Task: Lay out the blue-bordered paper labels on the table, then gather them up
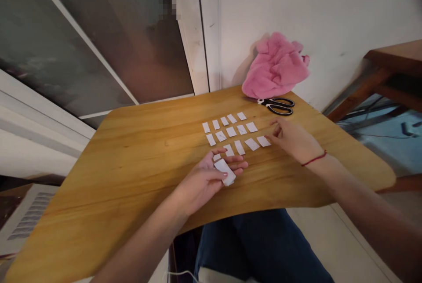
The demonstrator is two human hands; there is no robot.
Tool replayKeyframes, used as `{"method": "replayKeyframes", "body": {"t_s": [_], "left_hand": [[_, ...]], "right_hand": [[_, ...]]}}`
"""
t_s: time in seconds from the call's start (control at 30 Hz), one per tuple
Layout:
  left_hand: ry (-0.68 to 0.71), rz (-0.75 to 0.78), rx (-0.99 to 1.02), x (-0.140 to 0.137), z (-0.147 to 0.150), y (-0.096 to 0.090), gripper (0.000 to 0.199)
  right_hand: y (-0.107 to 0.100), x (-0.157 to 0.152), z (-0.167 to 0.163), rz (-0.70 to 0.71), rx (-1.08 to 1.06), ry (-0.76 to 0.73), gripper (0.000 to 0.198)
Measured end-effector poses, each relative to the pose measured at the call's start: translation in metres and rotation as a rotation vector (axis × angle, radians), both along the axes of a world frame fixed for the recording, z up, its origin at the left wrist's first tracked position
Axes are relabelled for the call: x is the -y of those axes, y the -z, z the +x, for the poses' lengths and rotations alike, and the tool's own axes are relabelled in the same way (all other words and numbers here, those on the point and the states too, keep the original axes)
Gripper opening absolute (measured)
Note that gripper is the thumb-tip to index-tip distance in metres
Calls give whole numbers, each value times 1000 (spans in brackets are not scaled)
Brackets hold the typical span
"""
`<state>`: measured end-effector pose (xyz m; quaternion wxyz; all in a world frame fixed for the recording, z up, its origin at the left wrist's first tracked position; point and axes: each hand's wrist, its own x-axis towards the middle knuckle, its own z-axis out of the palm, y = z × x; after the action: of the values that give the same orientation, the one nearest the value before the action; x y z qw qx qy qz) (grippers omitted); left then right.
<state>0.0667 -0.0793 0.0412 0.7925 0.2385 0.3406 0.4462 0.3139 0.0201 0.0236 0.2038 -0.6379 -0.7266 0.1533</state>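
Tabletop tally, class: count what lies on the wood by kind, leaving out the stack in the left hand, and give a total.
White paper slips: 15
Pairs of scissors: 1
Pink cloths: 1
Total: 17

Left hand [199,182] has a little stack of white paper slips [222,167] pinned under the thumb, fingers spread out beneath. Right hand [295,139], the one with a red string bracelet [314,158], has its fingers bent and a fingertip right at the edge of the rightmost slip [263,141] in the nearest row. There are three rows of five laid out on the wooden table [132,160], kinda crooked, and the left hand partly covers the near row's left end. Black-handled scissors [280,106] sit farther back, next to a bunched-up pink cloth [277,67] by the white wall [316,6]. Blue jeans [257,243] below.
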Motion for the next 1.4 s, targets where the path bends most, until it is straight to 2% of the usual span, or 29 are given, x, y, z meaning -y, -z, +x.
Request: {"method": "replayKeyframes", "body": {"t_s": [0.07,0.1,0.17,0.2,0.27,0.37,0.43,0.57,0.63,0.77,0.97,1.2,1.3,1.4], "left_hand": [[-5,30,11,16,5,3,51],[-20,31,10,25,7,5,49],[-67,14,-14,44,13,13,49],[-96,4,-40,53,16,18,50],[-172,-9,-114,67,22,28,49],[-306,-1,-250,80,29,42,48],[-352,2,-327,84,31,49,48],[-310,-7,-384,88,31,51,48],[-308,2,-376,89,31,50,44],[-359,19,-347,91,31,51,36],[-414,4,-440,90,22,55,42],[-455,15,-429,86,16,55,41],[-563,14,-455,84,11,49,43],[-667,31,-513,82,2,42,46]], "right_hand": [[-15,21,-9,101,-84,10,24],[-22,36,-15,104,-170,-27,21],[-32,68,-28,-35,-336,-190,25],[-33,84,-35,-155,-384,-291,25],[-31,110,-48,-306,-449,-392,23],[-17,129,-60,-334,-489,-409,20],[-4,132,-64,-300,-526,-383,15],[13,133,-68,-339,-638,-355,11],[15,137,-71,-342,-685,-328,14],[15,142,-77,-235,-685,-264,26],[23,137,-84,-110,-611,-304,24],[27,132,-83,-4,-567,-428,24],[25,125,-83,69,-510,-305,26],[25,114,-89,85,-295,-182,26]]}}
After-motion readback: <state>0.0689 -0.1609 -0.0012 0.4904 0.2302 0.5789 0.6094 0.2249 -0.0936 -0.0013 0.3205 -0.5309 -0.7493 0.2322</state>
